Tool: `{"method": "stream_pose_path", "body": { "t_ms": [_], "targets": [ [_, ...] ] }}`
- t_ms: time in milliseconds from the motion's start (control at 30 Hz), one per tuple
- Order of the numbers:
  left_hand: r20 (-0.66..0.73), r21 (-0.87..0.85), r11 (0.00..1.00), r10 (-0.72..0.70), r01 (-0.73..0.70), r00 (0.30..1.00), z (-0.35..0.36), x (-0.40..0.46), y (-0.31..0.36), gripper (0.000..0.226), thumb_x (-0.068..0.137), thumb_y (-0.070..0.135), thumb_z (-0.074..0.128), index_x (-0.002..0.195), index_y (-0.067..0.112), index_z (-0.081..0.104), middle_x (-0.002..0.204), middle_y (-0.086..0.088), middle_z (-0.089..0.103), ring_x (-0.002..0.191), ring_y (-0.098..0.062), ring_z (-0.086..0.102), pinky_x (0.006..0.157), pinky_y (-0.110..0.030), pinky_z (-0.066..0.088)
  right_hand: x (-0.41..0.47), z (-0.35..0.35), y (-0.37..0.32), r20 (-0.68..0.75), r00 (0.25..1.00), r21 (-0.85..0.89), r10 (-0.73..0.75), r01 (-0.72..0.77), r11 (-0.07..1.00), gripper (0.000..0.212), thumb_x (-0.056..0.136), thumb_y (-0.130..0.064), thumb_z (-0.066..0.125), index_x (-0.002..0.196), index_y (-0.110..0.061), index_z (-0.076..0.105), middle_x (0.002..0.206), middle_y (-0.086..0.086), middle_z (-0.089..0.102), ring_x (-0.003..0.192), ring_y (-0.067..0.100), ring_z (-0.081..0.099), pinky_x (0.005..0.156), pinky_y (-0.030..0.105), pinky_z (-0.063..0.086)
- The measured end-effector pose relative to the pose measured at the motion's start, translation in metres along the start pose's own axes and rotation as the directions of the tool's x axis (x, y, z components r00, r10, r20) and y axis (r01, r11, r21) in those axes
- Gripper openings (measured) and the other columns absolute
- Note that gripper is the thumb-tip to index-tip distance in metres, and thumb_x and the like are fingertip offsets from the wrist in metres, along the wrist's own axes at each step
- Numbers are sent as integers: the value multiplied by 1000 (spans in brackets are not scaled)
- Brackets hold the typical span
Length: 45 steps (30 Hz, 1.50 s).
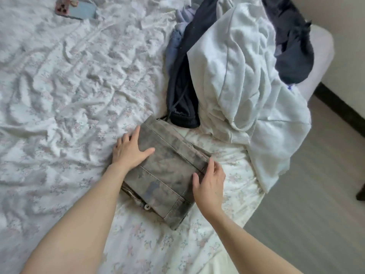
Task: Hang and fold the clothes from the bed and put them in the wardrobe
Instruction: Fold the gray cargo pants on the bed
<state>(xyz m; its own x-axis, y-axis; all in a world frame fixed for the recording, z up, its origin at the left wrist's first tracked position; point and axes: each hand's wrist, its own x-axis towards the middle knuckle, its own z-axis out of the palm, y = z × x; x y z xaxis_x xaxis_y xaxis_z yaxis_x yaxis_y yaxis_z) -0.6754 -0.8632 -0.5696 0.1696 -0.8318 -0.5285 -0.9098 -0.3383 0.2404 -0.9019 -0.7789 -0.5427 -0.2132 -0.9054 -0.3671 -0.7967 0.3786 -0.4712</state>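
Forearms: both reached in from the near edge of the view, bare, over the flowered bed sheet (65, 107).
Folded trousers (164, 171): a grey-brown camouflage bundle lay flat on the sheet near the bed's right edge, with a zip and a button showing at its near corner.
Long axis: it ran diagonally, from near right to far left, with one hand on each long side.
Right hand (210, 184): it sat at the bundle's right edge, thumb on top and fingers relaxed; whether the fingertips were tucked under the fold cannot be told, so a true grasp is uncertain.
Left hand (129, 149): it lay flat with straight fingers, pressing on the far left part of the bundle and grasping nothing.
Coming move: probably a lift, for which both hands stood about equally near.
Pile of clothes (237, 72): a white sweatshirt, dark trousers with a drawstring and other dark garments lay unfolded just beyond the bundle, the dark waistband almost touching it.
Phone (76, 9): it lay at the far left of the bed, well apart.
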Motion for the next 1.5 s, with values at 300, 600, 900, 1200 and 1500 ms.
{"method": "stream_pose_path", "body": {
  "t_ms": [300,600,900,1200,1500],
  "targets": [
    [186,-415,907,16,64,982,-17,26,-15,83,65,55,77,133,27,39,126,6,54,100,-15,52,77,-31,41,-10,19,-18,328,820,567,469,-568,596,84,92,-45,49,147,-32,-13,157,8,4,143,29,13,112,44,18],
    [-73,-408,913,-20,-12,997,-25,-26,-9,58,80,46,66,129,22,48,124,1,60,112,-24,55,79,-31,39,-23,5,-32,148,922,568,356,-374,733,71,98,-30,40,147,-32,-12,153,11,13,135,30,28,98,34,30],
    [-288,-668,717,-497,199,819,-23,-133,-20,46,86,29,64,122,6,46,117,-19,60,105,-38,55,76,-36,37,-29,-30,-68,85,969,231,-233,208,950,65,99,-27,36,149,-26,-7,125,4,40,102,17,49,81,26,44],
    [-283,-174,913,-405,369,869,35,-143,-52,79,90,50,45,150,25,-1,158,-10,-8,143,-31,-10,111,-55,-8,-13,18,-35,355,888,90,-292,278,956,63,99,-26,36,148,-4,3,155,12,13,140,28,19,114,33,17],
    [-172,-8,980,-199,201,965,70,-97,-64,63,91,61,16,134,42,-27,154,1,-24,140,-24,-26,111,-55,-12,17,29,-54,409,910,342,-69,-83,936,39,84,-36,58,116,-19,46,101,-8,61,93,17,60,73,29,47]
  ]
}}
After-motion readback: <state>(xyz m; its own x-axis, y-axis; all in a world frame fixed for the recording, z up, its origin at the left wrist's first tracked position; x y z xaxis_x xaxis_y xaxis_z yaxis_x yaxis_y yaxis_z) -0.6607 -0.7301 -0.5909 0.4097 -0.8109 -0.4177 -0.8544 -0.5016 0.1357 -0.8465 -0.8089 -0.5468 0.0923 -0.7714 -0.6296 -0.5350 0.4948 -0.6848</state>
